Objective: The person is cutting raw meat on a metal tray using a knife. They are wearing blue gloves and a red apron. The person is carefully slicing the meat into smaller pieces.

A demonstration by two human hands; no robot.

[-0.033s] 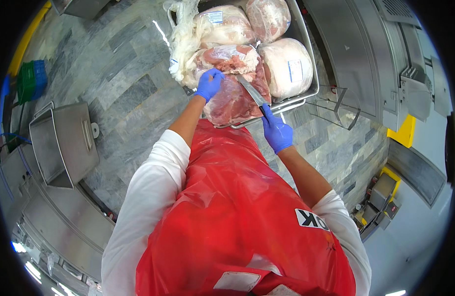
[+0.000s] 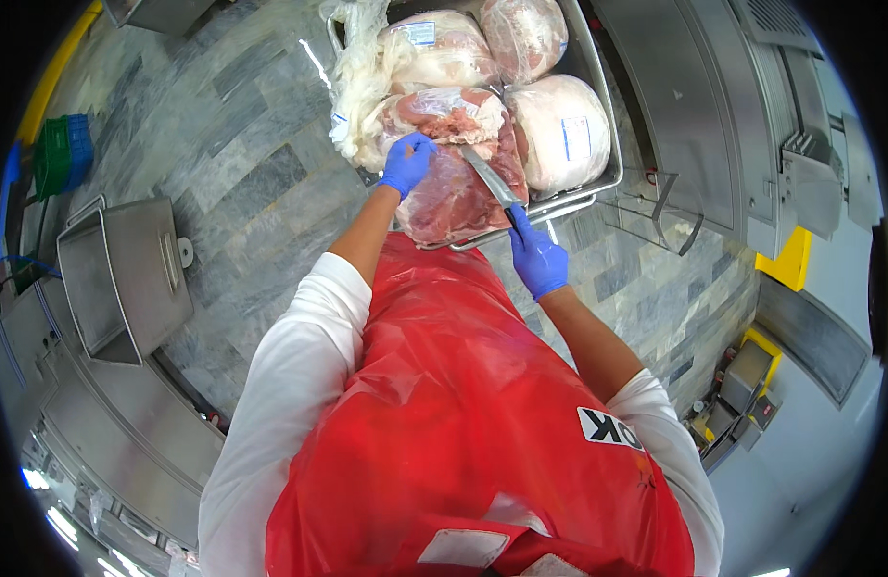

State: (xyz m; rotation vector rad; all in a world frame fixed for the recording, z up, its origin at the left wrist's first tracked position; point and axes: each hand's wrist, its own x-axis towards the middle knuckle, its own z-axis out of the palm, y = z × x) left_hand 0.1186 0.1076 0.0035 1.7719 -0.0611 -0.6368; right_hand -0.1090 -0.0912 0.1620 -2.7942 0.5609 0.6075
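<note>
A large raw cut of meat (image 2: 449, 197) lies unwrapped at the near side of a metal tub (image 2: 606, 58). My left hand (image 2: 407, 165), in a blue glove, rests at its left part with fingers curled in on the meat. In my blue-gloved right hand (image 2: 538, 258) is a knife (image 2: 492, 177) with a black handle. Its blade points away and left, the tip touching the meat beside a ragged paler flap (image 2: 460, 125). Crumpled clear plastic wrap (image 2: 359, 87) hangs over the tub's left edge.
More wrapped meat pieces fill the tub: a pale one (image 2: 564, 135) at right, others (image 2: 439, 53) behind. An empty-looking steel bin (image 2: 141, 279) stands left on the tiled floor (image 2: 242, 192). Steel cabinets (image 2: 685, 106) line the right, with a wire-like metal frame (image 2: 660, 212) jutting out.
My right hand and the knife have shifted very slightly toward the left. My left hand and the meat look the same.
</note>
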